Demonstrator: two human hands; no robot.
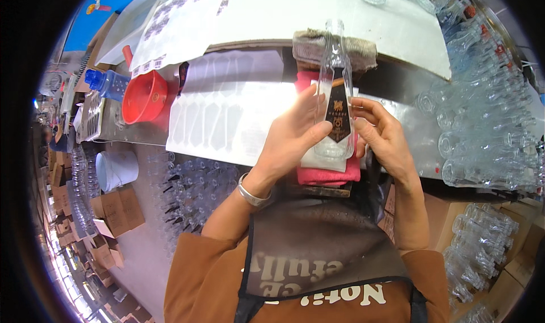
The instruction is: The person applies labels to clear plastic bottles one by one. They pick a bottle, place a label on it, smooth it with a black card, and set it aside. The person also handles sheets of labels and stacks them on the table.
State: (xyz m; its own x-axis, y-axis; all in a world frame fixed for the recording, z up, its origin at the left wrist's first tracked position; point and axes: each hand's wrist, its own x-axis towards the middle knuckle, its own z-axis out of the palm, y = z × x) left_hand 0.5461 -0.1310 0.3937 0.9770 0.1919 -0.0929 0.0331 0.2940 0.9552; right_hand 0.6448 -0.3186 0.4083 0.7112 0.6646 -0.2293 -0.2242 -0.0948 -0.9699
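A clear glass bottle lies in front of me with its neck pointing away, over a pink cloth and a rolled beige cloth. A black, pointed label with copper-coloured print sits on its upper face. My left hand is closed round the bottle's left side, its thumb over the label's left edge. On the right side, my right hand has bent fingers and thumb against the glass. Its fingertips are partly hidden beside the bottle.
Left of the bottle lies a white sheet of label shapes. Beyond it stand a red plastic bowl and a blue bottle. Many clear glass bottles crowd the right; more bottles stand lower left near a white bucket.
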